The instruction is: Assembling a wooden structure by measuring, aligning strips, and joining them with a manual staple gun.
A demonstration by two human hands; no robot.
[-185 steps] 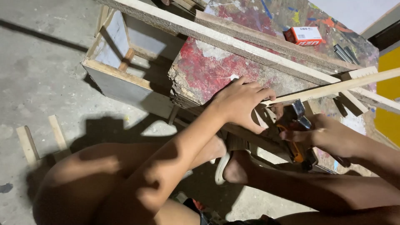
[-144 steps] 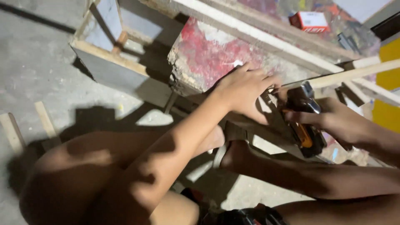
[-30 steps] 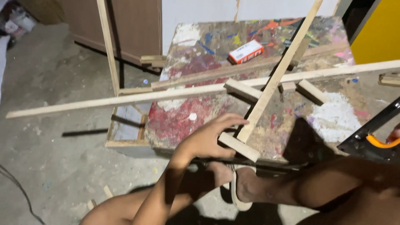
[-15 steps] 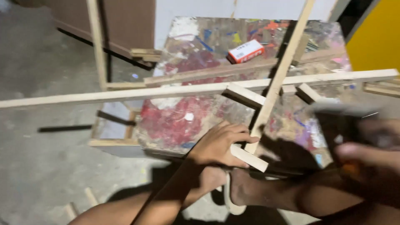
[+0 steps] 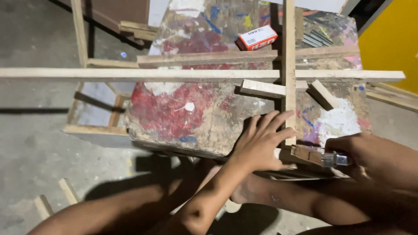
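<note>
The upright wooden strip (image 5: 289, 65) lies across the paint-spattered tabletop (image 5: 183, 113), crossing a long horizontal strip (image 5: 130, 74) to make a frame. At the near end of the upright strip, the left hand (image 5: 261, 146) is spread flat with fingers wide, pressing the wood down. Just right of that end, the right hand (image 5: 361, 152) is wrapped around a metal staple gun (image 5: 315, 156), its nose touching the strip's end. Half a second ago the tool was a blur held well off to the right of the strip; now it sits low against the joint, which suggests fastening is in hand. A short angled block (image 5: 323, 94) lies right of the strip, and a red and white box (image 5: 257, 37) beyond it to the left.
</note>
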